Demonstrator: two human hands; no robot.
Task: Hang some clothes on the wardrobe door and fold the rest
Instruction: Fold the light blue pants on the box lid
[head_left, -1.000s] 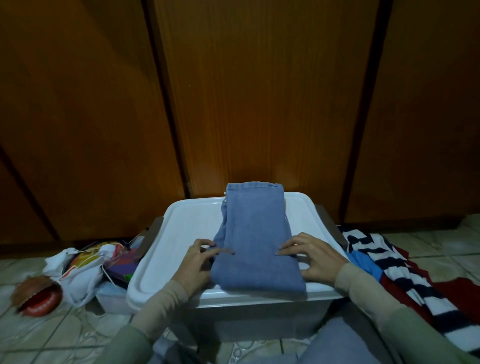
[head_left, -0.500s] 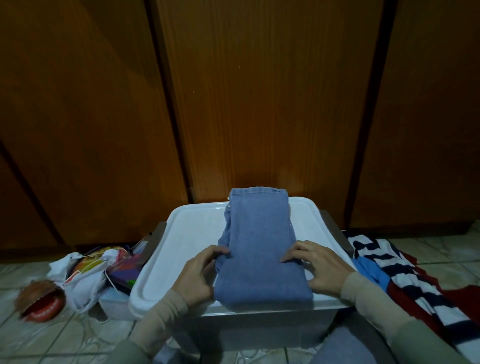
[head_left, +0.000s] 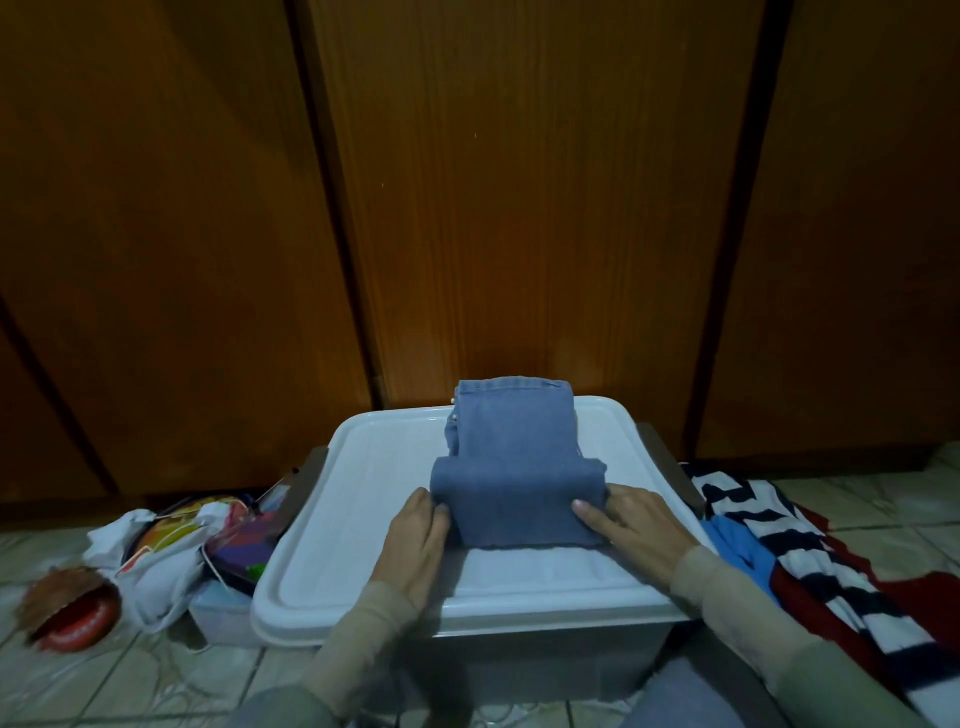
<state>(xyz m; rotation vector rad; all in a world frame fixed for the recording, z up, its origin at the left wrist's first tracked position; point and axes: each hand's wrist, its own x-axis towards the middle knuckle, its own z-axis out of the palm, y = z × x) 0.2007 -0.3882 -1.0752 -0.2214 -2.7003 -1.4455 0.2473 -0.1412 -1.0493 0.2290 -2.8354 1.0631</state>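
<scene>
Folding step in hand. Left to right: red-and-brown toy and white printed bag on the tiled floor, then the white bin lid carrying the blue jeans. Left hand pinches the near fold's left edge; right hand grips its right edge, thumb on top. Near end is doubled toward the waistband. My advice: keep both edges level, land the fold square, then press flat. Striped garment lies at right. No readable writing; bag print too blurred.
</scene>
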